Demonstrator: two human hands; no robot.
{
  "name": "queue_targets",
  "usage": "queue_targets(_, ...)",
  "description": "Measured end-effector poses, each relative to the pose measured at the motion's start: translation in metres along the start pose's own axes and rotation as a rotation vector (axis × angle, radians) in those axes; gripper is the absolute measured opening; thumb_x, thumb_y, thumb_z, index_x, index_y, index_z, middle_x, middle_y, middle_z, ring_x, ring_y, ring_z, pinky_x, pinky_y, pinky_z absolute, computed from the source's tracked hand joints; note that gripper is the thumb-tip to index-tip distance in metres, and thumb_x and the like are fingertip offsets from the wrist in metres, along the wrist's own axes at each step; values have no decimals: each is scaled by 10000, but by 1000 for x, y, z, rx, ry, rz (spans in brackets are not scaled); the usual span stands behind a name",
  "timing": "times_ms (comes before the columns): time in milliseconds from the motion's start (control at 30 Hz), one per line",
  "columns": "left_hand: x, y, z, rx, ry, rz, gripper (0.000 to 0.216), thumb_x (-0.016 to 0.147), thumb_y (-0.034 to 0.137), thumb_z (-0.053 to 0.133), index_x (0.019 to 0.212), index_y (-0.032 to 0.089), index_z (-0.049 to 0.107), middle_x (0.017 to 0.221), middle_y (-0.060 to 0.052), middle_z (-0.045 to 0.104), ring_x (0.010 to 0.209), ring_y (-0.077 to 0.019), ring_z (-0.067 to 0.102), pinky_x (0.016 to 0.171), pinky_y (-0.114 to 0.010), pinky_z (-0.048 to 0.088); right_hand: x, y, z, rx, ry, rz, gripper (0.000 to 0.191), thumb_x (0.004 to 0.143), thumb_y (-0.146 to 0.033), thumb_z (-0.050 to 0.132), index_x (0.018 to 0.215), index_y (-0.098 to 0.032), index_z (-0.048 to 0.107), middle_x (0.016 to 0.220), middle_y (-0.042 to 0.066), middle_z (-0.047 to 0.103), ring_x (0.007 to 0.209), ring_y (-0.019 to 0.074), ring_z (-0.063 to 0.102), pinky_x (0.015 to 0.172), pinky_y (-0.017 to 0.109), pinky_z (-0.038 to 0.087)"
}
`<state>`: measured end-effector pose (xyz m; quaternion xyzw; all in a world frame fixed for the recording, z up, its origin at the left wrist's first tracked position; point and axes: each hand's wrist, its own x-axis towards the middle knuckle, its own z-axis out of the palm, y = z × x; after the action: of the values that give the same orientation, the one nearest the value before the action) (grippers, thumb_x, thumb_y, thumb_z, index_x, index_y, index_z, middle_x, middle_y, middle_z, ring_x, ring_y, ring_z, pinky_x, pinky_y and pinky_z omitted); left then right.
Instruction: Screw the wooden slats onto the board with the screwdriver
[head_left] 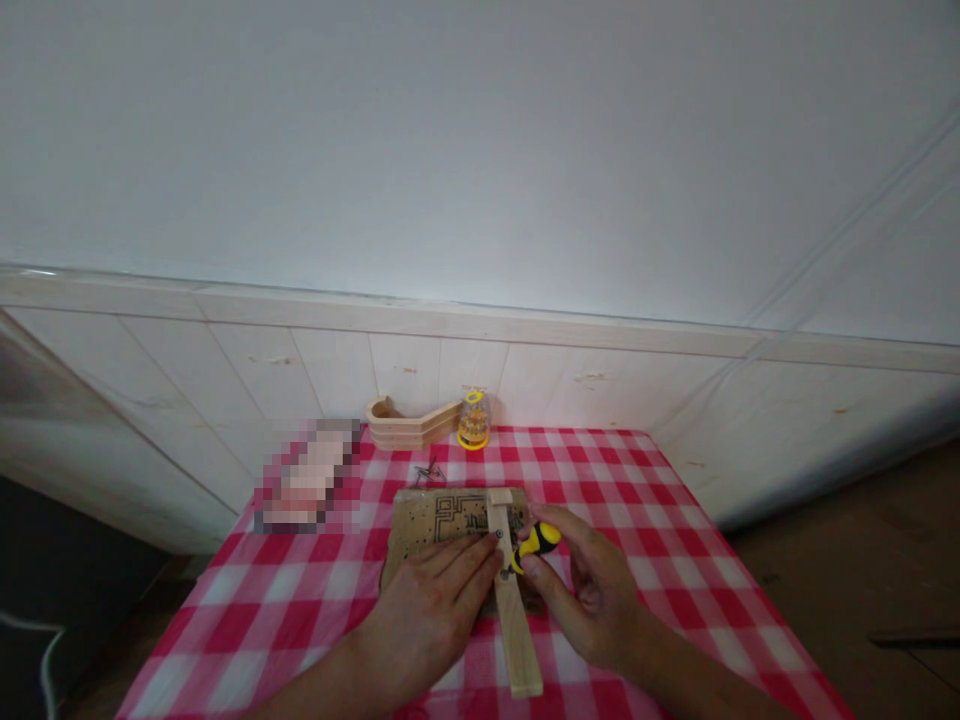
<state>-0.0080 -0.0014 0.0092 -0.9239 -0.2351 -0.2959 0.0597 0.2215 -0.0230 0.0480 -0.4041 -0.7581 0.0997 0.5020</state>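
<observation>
Head view, looking forward and down over a table under a red-and-white checked cloth (637, 500), which fills the lower centre of the frame.

Lower centre: a wooden board (439, 525) with dark line markings on its face lies flat on the cloth. A pale wooden slat (516, 630) lies lengthwise over the board's right part. Its far end rests on the board and its near end juts past the board toward the bottom edge of the frame.

The left hand (431, 615) lies palm down on the board with the fingers spread and extended. The fingertips (487, 553) press against the slat's left edge, and the hand grasps nothing.

The right hand (592, 595) sits just right of the slat with its fingers pinched around a yellow-and-black screwdriver (536, 543). The handle slants down to the left, with the tip end at the slat's surface. The tip itself is too small to make out.

Centre of the frame, at the far edge of the table: a curved wooden piece (405, 427) lies beside a small yellow object (473, 420). A few dark metal bits (429, 471) lie between these and the board.

Left of the board: a blurred patch (307, 487). Behind the table stands a pale panelled wall (600, 375).
</observation>
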Motion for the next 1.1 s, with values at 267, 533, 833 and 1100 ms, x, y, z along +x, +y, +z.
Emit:
queue_targets(267, -2, 1, 3, 10, 8, -3, 374, 1030, 66, 404, 1330, 102, 624, 1320, -145, 720, 1183, -229, 717, 983, -361, 608, 5, -5, -2, 64, -75, 12, 639, 896, -67, 620, 1491, -285, 536, 1238, 104, 779, 1026, 260, 797, 864, 352, 665)
queue_targets(533, -3, -1, 5, 21, -19, 4, 390, 1017, 57, 427, 1361, 107, 606, 1322, -143, 718, 1192, -229, 712, 998, -374, 604, -2, 1, 2, 55, -21, 32, 541, 872, -105, 695, 1367, -299, 594, 1129, 93, 790, 971, 262, 800, 805, 346, 671)
queue_targets(833, -1, 0, 1, 5, -12, -1, 374, 1028, 74, 408, 1340, 97, 613, 1306, -145, 726, 1169, -234, 722, 998, -389, 608, 0, 0, 4, 101, 67, 130, 368, 827, -208, 788, 1178, -261, 690, 978, 90, 795, 867, 271, 792, 781, 363, 669)
queue_targets(1100, -2, 1, 4, -8, 4, -14, 389, 1009, 48, 414, 1340, 104, 610, 1318, -142, 721, 1187, -227, 712, 1018, -376, 594, -5, 3, 8, 128, 119, 151, 355, 808, -236, 826, 1135, -261, 691, 958, 88, 787, 879, 276, 786, 761, 385, 680)
